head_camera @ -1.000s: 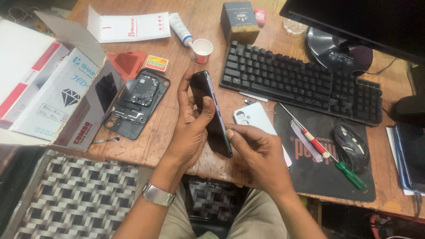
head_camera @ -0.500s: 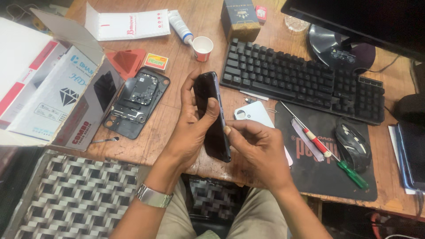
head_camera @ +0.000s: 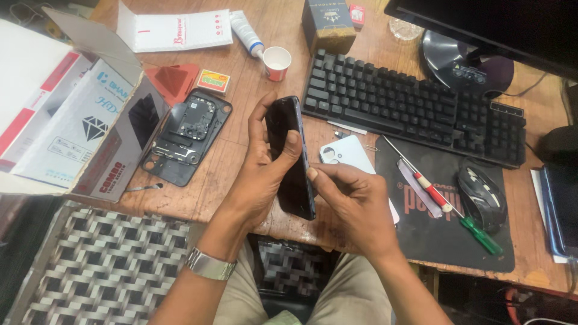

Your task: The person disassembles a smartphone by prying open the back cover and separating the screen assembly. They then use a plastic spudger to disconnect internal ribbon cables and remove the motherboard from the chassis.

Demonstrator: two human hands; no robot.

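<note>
My left hand [head_camera: 256, 174] grips a black smartphone [head_camera: 290, 157] edge-up over the front of the wooden desk [head_camera: 229, 174], thumb on its screen side. My right hand [head_camera: 355, 201] pinches the phone's right edge near the middle with thumb and fingertip. Whether a small tool sits between those fingers is unclear. A pale blue phone back cover [head_camera: 349, 157] lies on the desk just behind my right hand. An opened phone body with exposed internals [head_camera: 186, 135] lies flat to the left.
A black keyboard [head_camera: 415, 108] and monitor stand [head_camera: 463, 63] sit at the back right. A screwdriver [head_camera: 448, 201] and mouse [head_camera: 481, 197] rest on a dark mat [head_camera: 445, 241]. An open cardboard box [head_camera: 66, 114], paper cup [head_camera: 277, 63], tube [head_camera: 247, 33] and woven stool [head_camera: 108, 271] are around.
The phone and both hands stay in nearly the same place. My right fingers have shifted slightly along the phone's right edge.
</note>
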